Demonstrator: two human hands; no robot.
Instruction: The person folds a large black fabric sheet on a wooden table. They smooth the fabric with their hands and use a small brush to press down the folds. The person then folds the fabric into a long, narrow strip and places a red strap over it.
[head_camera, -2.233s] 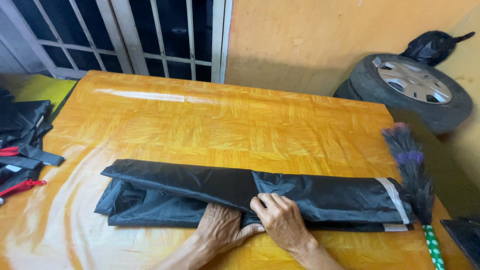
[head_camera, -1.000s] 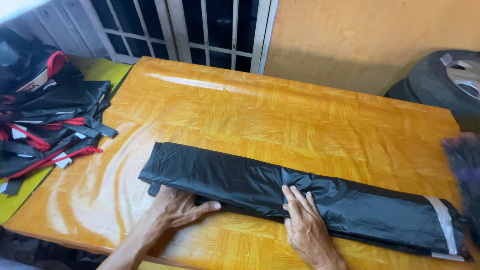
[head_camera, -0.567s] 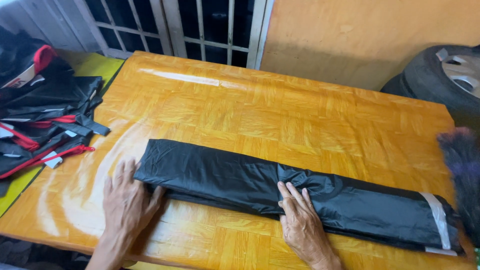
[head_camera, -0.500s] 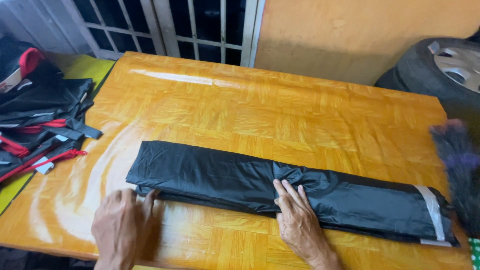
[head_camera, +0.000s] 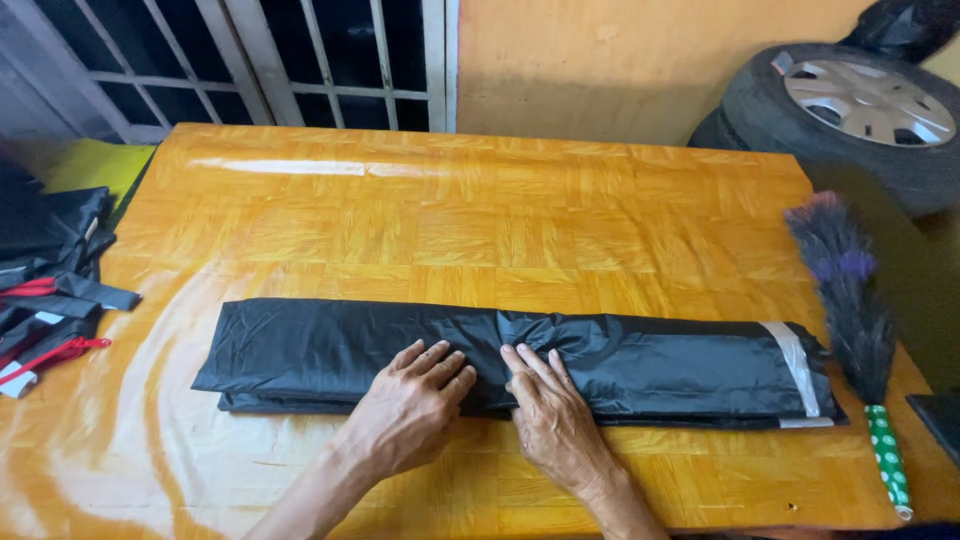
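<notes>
The left hand (head_camera: 408, 408) and the right hand (head_camera: 548, 412) are lying flat, side by side, fingers spread and pressing down on the middle of a long folded black sheet (head_camera: 300, 350). The sheet is stretching across the near part of the orange wooden worktop (head_camera: 480, 220), with a pale strip near its right end. A feather duster (head_camera: 850, 300) is lying just beside that end. Black and red straps (head_camera: 50, 300) are piled at the left, and a tyre (head_camera: 850, 110) is leaning beyond the far right corner.

We see our left hand (head_camera: 415, 405) and right hand (head_camera: 550, 420) bare, no gloves, rings or watch, with both forearms uncovered, no sleeves reaching the wrists
</notes>
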